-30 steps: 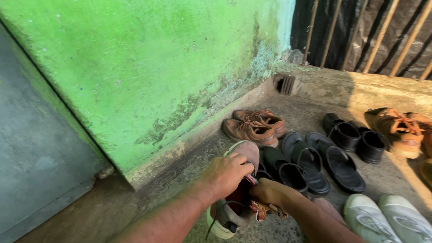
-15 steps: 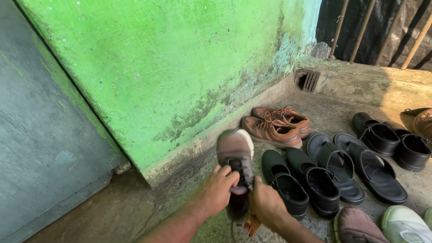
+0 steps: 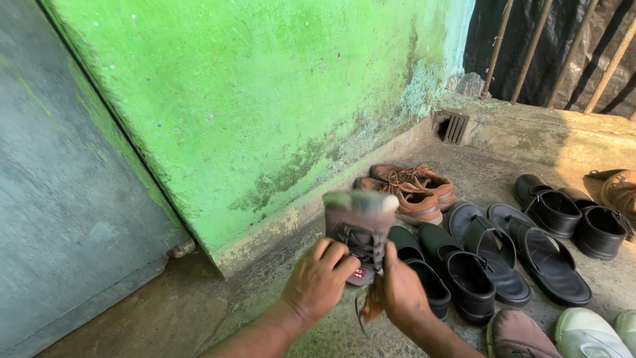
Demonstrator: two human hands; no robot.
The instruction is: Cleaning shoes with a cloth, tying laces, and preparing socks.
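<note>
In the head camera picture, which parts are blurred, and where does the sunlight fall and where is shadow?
In the head view, the lifted brown shoe is smeared by motion blur, most at its toe, while the left hand and right hand are only slightly soft. Warm sunlight falls on the concrete ledge at the right; the green wall and black slip-on shoes lie in even shade.

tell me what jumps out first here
The bright green wall, its paint worn off near the floor, fills the upper left. Low in the middle, the left hand and right hand hold up a brown lace-up shoe. To the right, pairs of black sandals and brown shoes lie on the concrete floor.
</note>
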